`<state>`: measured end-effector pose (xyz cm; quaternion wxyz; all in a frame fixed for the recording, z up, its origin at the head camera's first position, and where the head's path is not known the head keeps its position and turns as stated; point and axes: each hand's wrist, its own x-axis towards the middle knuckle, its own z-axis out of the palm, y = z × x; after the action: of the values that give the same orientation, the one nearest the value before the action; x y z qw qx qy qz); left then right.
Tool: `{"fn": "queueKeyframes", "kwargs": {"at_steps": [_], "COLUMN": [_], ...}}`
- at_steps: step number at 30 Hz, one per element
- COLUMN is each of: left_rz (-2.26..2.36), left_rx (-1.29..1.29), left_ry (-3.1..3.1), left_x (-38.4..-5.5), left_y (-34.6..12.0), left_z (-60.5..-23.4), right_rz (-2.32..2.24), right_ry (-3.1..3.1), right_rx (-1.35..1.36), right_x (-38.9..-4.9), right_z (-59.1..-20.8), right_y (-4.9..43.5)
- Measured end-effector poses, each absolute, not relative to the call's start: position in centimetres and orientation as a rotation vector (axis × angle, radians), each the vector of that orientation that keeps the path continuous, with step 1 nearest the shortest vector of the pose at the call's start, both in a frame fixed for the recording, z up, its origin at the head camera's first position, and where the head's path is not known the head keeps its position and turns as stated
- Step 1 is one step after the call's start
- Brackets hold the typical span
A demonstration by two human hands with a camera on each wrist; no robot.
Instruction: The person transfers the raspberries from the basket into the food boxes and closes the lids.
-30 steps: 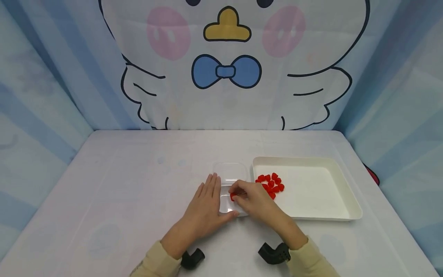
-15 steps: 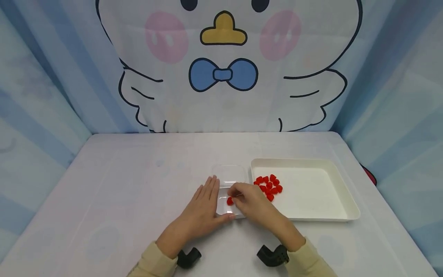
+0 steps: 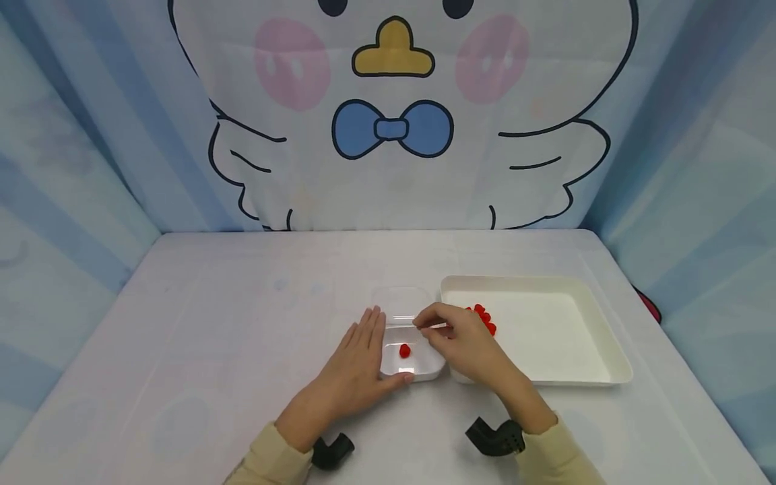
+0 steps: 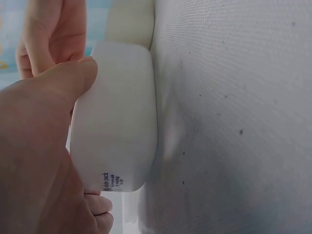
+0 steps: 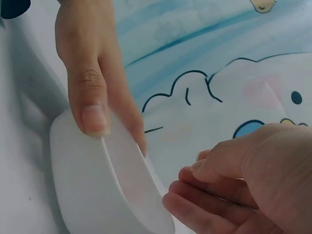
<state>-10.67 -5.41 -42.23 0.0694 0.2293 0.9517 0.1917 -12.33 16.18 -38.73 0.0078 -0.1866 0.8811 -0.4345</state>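
Observation:
A small white plastic container (image 3: 427, 369) stands on the table with its clear lid (image 3: 403, 303) folded back behind it. One small red rounded piece (image 3: 405, 351) lies inside. My left hand (image 3: 351, 374) steadies the container, straight fingers along its left side and thumb on the front rim; the left wrist view shows the thumb against the white wall (image 4: 117, 112). Above the container's right rim hovers my right hand (image 3: 469, 343), loosely bent fingers holding nothing, thumb and index apart. In the right wrist view its fingertips (image 5: 183, 200) are beside the rim.
To the right, a shallow white tray (image 3: 558, 330) holds several red pieces (image 3: 485, 316), partly hidden behind my right hand. A black wrist mount (image 3: 333, 450) sits at the left wrist, another (image 3: 496, 436) at the right. A printed curtain (image 3: 394, 182) hangs behind the table.
My right hand has let go of the red piece, which stays in the container, and has moved right and slightly up towards the tray. The left hand keeps its place.

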Motion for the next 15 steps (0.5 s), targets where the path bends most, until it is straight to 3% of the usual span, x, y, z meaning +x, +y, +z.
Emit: {"fn": "queueKeyframes", "kwargs": {"at_steps": [15], "left_rz": [0.584], "left_rx": [0.645], "left_ry": [2.847], "left_x": [-10.8], "left_y": [-5.0], "left_z": [-42.3], "right_rz": [-1.359], "right_ry": [2.894], "right_rx": [-0.297], "right_x": [-13.1], "right_z": [-37.3], "right_y": [20.0]}}
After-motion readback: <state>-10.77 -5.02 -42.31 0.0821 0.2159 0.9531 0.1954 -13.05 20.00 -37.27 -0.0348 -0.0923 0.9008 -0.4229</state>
